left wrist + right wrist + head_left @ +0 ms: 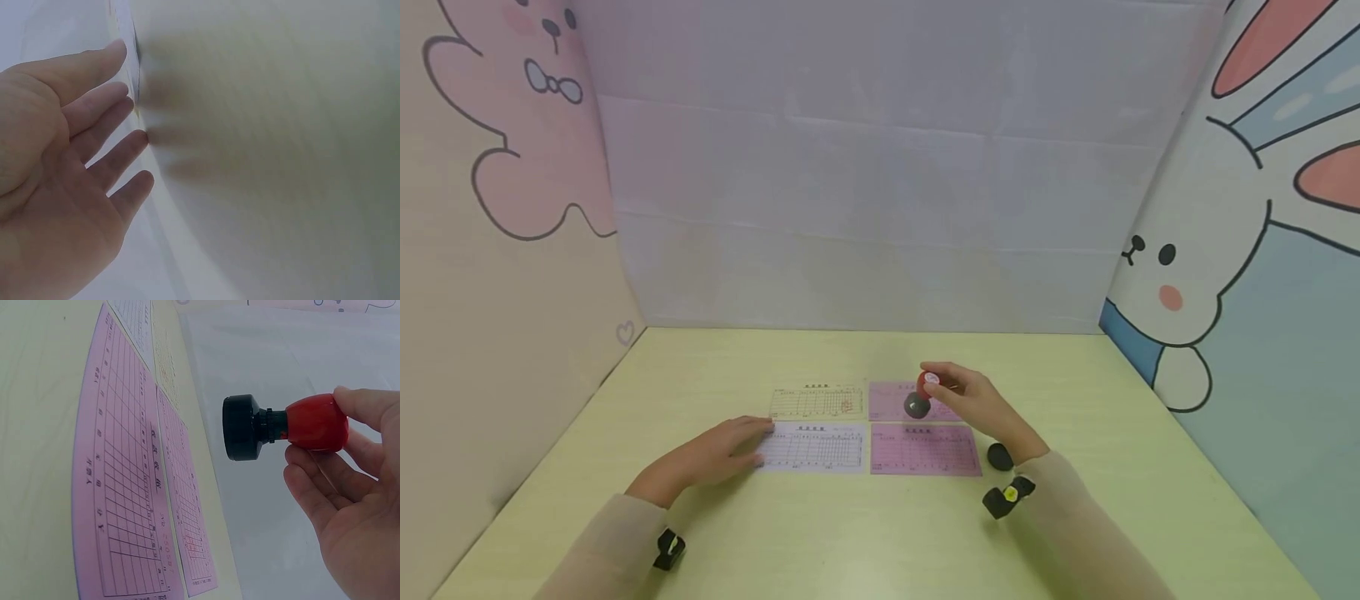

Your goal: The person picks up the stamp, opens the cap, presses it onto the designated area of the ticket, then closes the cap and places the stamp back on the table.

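Note:
My right hand grips a round stamp by its red knob, thumb on one side and fingers on the other. Its black base hangs above the far pink form, clear of the paper in the right wrist view. A red mark shows on that form. The near pink form lies in front of it. My left hand has loosely extended fingers, with fingertips at the left edge of the white form. Behind the white form lies a pale yellow form with a red mark.
A round black cap lies on the table, right of the near pink form and beside my right wrist. A white sheet hangs behind the table. Walls with cartoon drawings stand at left and right. Each wrist wears a black strap.

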{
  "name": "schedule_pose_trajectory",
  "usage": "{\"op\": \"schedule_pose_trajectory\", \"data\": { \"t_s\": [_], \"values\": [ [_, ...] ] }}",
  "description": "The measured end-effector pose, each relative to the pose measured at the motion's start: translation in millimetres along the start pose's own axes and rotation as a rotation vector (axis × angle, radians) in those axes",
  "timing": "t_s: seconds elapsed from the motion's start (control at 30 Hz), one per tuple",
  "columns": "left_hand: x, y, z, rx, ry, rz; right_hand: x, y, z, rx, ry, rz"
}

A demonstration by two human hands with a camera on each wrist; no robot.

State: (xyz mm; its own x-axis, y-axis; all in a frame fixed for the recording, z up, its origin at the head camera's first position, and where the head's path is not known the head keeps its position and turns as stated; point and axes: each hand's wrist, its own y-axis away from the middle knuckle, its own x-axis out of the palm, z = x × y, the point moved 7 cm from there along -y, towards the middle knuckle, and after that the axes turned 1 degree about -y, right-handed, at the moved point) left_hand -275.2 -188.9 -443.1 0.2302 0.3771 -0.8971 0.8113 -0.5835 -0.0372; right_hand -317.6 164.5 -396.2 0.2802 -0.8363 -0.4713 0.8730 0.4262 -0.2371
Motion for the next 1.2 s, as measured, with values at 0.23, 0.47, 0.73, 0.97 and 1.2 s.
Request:
{"op": "schedule_pose_trajectory", "data": {
  "t_s": [0.23,0.47,0.73,0.97,1.2],
  "values": [
    [2.8,1.7,2.6,-0.021,0.002,0.038,5.4,-2.0,2.0,-0.013,0.009,0.017],
    [3.6,1.3,0.9,0.001,-0.002,0.023,19.4,-6.3,6.6,-0.022,0.002,0.051],
    [3.9,1.3,2.7,-0.015,0.001,0.029,40.3,-12.1,11.4,-0.002,0.026,0.089],
    [5.0,1.8,2.5,0.002,0.003,0.024,60.8,-17.3,16.9,0.017,0.061,0.121],
    [4.3,2.2,1.2,0.002,-0.005,0.024,78.8,-22.2,22.5,0.011,0.072,0.160]
  ]
}}
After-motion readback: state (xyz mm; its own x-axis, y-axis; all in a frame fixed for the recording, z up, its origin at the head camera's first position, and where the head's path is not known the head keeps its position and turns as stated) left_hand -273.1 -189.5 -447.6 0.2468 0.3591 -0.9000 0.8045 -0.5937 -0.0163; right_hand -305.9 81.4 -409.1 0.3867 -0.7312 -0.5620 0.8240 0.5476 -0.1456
